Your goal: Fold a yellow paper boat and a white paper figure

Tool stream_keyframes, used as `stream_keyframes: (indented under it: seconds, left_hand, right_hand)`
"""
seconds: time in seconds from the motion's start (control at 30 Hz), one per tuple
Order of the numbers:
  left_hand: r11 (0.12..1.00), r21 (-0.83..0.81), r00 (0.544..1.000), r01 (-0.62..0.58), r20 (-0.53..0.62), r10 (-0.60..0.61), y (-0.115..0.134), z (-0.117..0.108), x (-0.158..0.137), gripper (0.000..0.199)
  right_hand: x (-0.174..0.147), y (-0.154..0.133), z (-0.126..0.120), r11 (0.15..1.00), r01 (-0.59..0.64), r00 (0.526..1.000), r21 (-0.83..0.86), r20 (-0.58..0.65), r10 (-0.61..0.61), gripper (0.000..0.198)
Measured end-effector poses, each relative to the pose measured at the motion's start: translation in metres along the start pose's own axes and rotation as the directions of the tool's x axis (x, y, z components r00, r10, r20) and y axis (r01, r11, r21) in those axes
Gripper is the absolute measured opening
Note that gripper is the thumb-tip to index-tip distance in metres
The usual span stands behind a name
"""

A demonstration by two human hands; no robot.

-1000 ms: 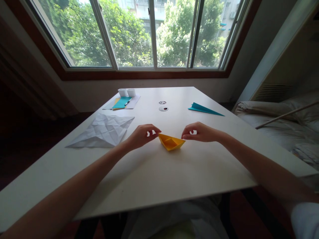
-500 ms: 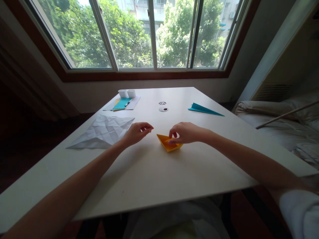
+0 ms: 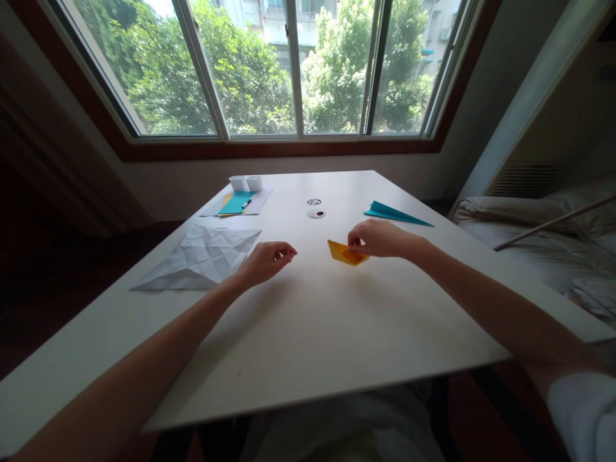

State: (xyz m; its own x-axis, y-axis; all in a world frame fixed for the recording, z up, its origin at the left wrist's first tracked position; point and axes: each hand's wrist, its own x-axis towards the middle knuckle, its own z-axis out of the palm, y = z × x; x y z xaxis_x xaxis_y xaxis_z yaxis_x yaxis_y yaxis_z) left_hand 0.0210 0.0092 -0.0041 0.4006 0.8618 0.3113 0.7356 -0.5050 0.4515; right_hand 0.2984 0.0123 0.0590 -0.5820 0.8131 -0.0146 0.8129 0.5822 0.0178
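Note:
A folded yellow paper boat point(image 3: 341, 254) is pinched at its middle by my right hand point(image 3: 382, 239), a little above the white table. The hand covers part of the boat's right side. My left hand point(image 3: 266, 263) rests in the air left of the boat, fingers curled with the tips close to the thumb and nothing in them. Just beside it, to the left, lies a creased sheet of white paper point(image 3: 206, 253). A folded blue paper plane point(image 3: 394, 213) lies beyond my right hand.
At the far left of the table point(image 3: 308, 359) are a blue sheet point(image 3: 237, 202) with a pen point(image 3: 249, 201), other papers beneath, and two small white containers point(image 3: 246, 183). Two round grommets point(image 3: 316, 213) sit in the tabletop. A window point(image 3: 298, 70) stands behind.
My right hand has carried the yellow paper boat to the right and farther from me, lifting it. My left hand has hardly moved, its fingers slightly more closed.

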Motion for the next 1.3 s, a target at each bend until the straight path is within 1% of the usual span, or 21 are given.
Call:
stream_keyframes:
  seconds: [0.07, 0.1, 0.17, 0.27, 0.37, 0.43, 0.53, 0.7, 0.87, 0.97, 1.03, 1.07, 1.13, 1.2, 1.23, 1.3]
  left_hand:
    - [1.000, 0.014, 1.000, -0.002, -0.003, 0.002, 0.000, 0.000, 0.000, 0.024]
    - [1.000, 0.024, 1.000, -0.001, -0.005, 0.001, 0.000, 0.000, 0.000, 0.024]
    - [0.999, 0.044, 1.000, 0.003, -0.007, -0.003, -0.001, 0.001, 0.000, 0.024]
    - [0.999, 0.052, 1.000, -0.001, -0.006, 0.001, -0.003, 0.001, 0.000, 0.025]
    - [0.999, 0.054, 1.000, -0.007, -0.004, 0.007, -0.003, 0.000, 0.001, 0.025]
    - [0.998, 0.059, 1.000, -0.012, -0.001, 0.012, -0.002, 0.000, 0.001, 0.025]
    - [0.998, 0.061, 1.000, -0.019, 0.003, 0.019, -0.001, 0.000, 0.002, 0.025]
    - [0.998, 0.058, 1.000, -0.016, 0.012, 0.016, 0.003, -0.001, 0.002, 0.024]
    - [0.998, 0.065, 1.000, -0.010, 0.014, 0.010, 0.004, -0.004, 0.001, 0.025]
    - [0.998, 0.057, 0.999, -0.022, 0.029, 0.020, 0.003, -0.005, 0.001, 0.024]
    - [0.998, 0.056, 0.999, -0.029, 0.044, 0.026, 0.003, -0.006, 0.002, 0.024]
    - [0.998, 0.056, 0.998, -0.034, 0.057, 0.030, 0.002, -0.008, 0.002, 0.024]
    - [0.997, 0.054, 0.995, -0.052, 0.092, 0.047, 0.001, -0.011, 0.003, 0.023]
    - [0.997, 0.042, 0.989, -0.072, 0.133, 0.066, -0.001, -0.017, 0.004, 0.022]
    - [0.997, 0.030, 0.986, -0.074, 0.150, 0.069, -0.002, -0.020, 0.005, 0.022]
    - [0.999, -0.014, 0.983, -0.046, 0.176, 0.047, -0.005, -0.027, 0.005, 0.024]
  right_hand:
    - [0.000, 0.029, -0.003, 0.990, -0.130, 0.991, -0.054, -0.033, 0.129, 0.022]
    - [0.000, 0.045, -0.004, 0.976, -0.201, 0.979, -0.081, -0.044, 0.198, 0.023]
    - [0.001, 0.079, -0.003, 0.937, -0.327, 0.945, -0.119, -0.052, 0.323, 0.025]
    - [0.003, 0.125, 0.004, 0.881, -0.456, 0.890, -0.130, -0.040, 0.455, 0.030]
    - [0.007, 0.156, 0.013, 0.835, -0.538, 0.841, -0.116, -0.001, 0.542, 0.033]
    - [0.010, 0.168, 0.019, 0.825, -0.553, 0.830, -0.113, 0.004, 0.557, 0.033]
    - [0.016, 0.176, 0.026, 0.816, -0.567, 0.821, -0.108, 0.007, 0.571, 0.034]
    - [0.020, 0.179, 0.031, 0.813, -0.575, 0.816, -0.093, 0.011, 0.578, 0.035]
    - [0.018, 0.175, 0.023, 0.820, -0.568, 0.823, -0.074, -0.037, 0.567, 0.033]
    - [0.018, 0.162, 0.015, 0.833, -0.550, 0.834, -0.065, -0.094, 0.543, 0.033]
    - [0.017, 0.144, 0.013, 0.852, -0.520, 0.849, -0.055, -0.144, 0.509, 0.033]
    - [0.016, 0.133, 0.014, 0.884, -0.465, 0.870, -0.043, -0.208, 0.448, 0.032]
    - [0.013, 0.107, 0.019, 0.934, -0.355, 0.891, -0.045, -0.321, 0.322, 0.029]
    - [0.008, 0.081, 0.028, 0.966, -0.252, 0.910, -0.056, -0.352, 0.217, 0.024]
    - [0.005, 0.069, 0.034, 0.982, -0.180, 0.924, -0.048, -0.351, 0.152, 0.023]
    - [-0.001, 0.048, 0.045, 0.998, -0.063, 0.928, -0.020, -0.370, 0.051, 0.021]
